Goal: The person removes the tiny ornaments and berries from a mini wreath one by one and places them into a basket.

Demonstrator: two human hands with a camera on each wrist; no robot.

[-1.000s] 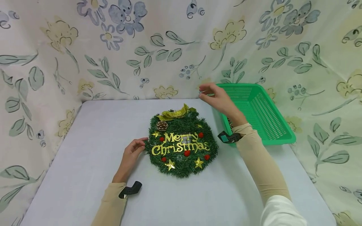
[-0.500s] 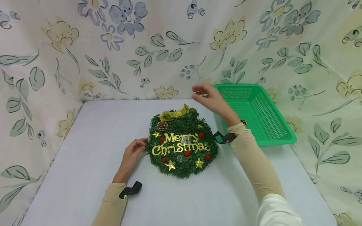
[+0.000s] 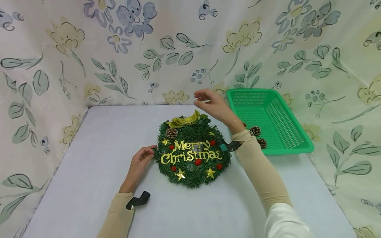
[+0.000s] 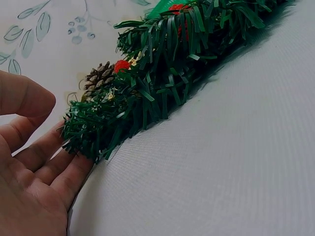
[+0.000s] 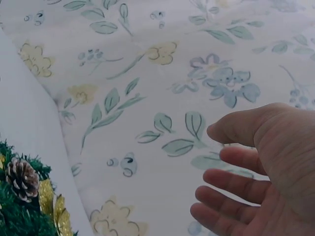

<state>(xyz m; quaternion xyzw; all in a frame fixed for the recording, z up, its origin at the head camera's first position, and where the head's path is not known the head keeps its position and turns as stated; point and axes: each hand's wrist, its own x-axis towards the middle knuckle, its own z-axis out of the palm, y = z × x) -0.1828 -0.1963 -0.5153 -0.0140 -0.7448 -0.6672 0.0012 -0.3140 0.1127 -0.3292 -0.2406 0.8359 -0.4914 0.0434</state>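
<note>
A green Christmas wreath [image 3: 190, 178] lies on the white table, bearing gold "Merry Christmas" lettering [image 3: 190, 155], gold stars, red berries and a gold bow [image 3: 184, 121]. One pine cone [image 3: 171, 133] sits at its upper left. My left hand [image 3: 140, 162] is at the wreath's left edge; in the left wrist view its extended fingers [image 4: 54, 162] touch the greenery while the thumb stays apart. Above the wreath's upper right, near the bow, my right hand [image 3: 213, 105] hovers with loosely bent, spread fingers. The right wrist view shows nothing between its fingers [image 5: 231, 182].
A green plastic basket [image 3: 293, 122] stands at the back right, partly behind my right forearm. Several pine cones [image 3: 255, 131] lie inside it. Floral curtain fabric [image 3: 166, 72] hangs behind the table [image 3: 98, 132] and along both sides.
My right hand has moved left, away from the basket's edge and toward the bow. Pine cones in the basket have come into view behind the forearm. My left hand stays at the wreath.
</note>
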